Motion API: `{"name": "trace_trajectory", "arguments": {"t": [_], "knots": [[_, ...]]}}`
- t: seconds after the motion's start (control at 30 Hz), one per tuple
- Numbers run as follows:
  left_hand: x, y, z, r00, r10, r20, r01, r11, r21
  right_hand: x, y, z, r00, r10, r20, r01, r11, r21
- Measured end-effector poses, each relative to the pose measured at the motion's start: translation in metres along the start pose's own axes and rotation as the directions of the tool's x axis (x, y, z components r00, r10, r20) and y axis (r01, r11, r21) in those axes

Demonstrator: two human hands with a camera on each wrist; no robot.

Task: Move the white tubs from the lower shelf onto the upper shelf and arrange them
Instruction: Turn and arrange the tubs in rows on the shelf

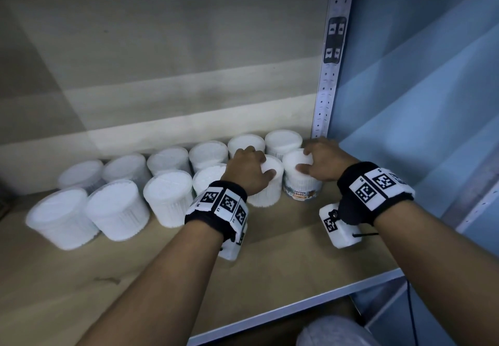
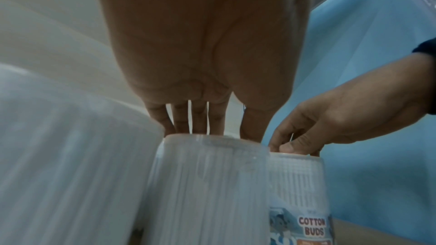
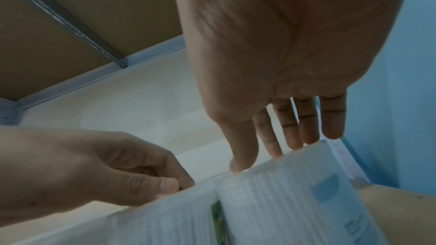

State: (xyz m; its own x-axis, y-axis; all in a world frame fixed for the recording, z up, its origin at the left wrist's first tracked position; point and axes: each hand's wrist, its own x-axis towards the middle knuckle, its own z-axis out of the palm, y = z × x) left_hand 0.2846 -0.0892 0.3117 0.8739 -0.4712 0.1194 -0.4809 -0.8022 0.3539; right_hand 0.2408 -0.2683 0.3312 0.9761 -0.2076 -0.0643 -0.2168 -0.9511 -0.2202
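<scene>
Both hands are down on the wooden shelf [image 1: 283, 259], working at the right end of two rows of white tubs. The left hand [image 1: 247, 169] comes over the top of one plain tub [image 1: 266, 183] in the front row, its grip curled around the lid rim, thumb on the near right side and fingers over the far edge; from the left wrist view the fingers [image 2: 181, 120] reach down behind the tub's top [image 2: 207, 183]. Right beside it, touching or nearly so, stands the tub with the "COTTON BUDS" label [image 1: 301, 177], and the right hand [image 1: 322, 160] has its grip closed on that one from above, thumb on the near edge of the lid and fingers wrapped over the back. The right wrist view shows the fingertips [image 3: 292, 137] resting along the far rim of the labelled tub [image 3: 295, 202]. Both tubs sit upright on the shelf board. The back row [image 1: 208, 154] runs along the pale rear panel, seven tubs by my count, ending close to the perforated metal upright [image 1: 328, 75] at the right corner. The front row carries three more tubs at the left [image 1: 113, 213], and another half hidden behind the left wrist band [image 1: 218, 202]. A blue wall [image 1: 418, 102] runs past the right side of the rack.
</scene>
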Motion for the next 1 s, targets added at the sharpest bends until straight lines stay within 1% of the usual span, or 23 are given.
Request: {"name": "trace_trajectory", "arguments": {"t": [0.13, 0.37, 0.73, 0.83, 1.0], "knots": [[0.000, 0.001, 0.000, 1.000, 0.000, 0.000, 0.000, 1.000, 0.005, 0.000, 0.002, -0.002, 0.999, -0.029, 0.019, 0.030, 1.000, -0.007], [-0.001, 0.000, 0.001, 1.000, 0.007, -0.004, -0.007, 1.000, 0.012, 0.000, 0.005, -0.004, 0.996, -0.083, 0.013, 0.081, 0.990, 0.116], [-0.002, 0.000, -0.001, 1.000, 0.010, 0.027, -0.011, 1.000, 0.015, 0.001, 0.009, -0.007, 0.993, -0.111, 0.042, 0.105, 0.986, 0.127], [-0.001, 0.001, -0.006, 0.997, 0.023, 0.080, -0.022, 1.000, -0.010, 0.002, 0.009, -0.005, 0.994, -0.105, 0.041, 0.099, 0.988, 0.119], [0.005, 0.000, -0.016, 0.966, 0.067, 0.248, -0.045, 0.995, -0.095, 0.004, 0.008, -0.006, 0.992, -0.113, 0.050, 0.110, 0.992, 0.067]]}}
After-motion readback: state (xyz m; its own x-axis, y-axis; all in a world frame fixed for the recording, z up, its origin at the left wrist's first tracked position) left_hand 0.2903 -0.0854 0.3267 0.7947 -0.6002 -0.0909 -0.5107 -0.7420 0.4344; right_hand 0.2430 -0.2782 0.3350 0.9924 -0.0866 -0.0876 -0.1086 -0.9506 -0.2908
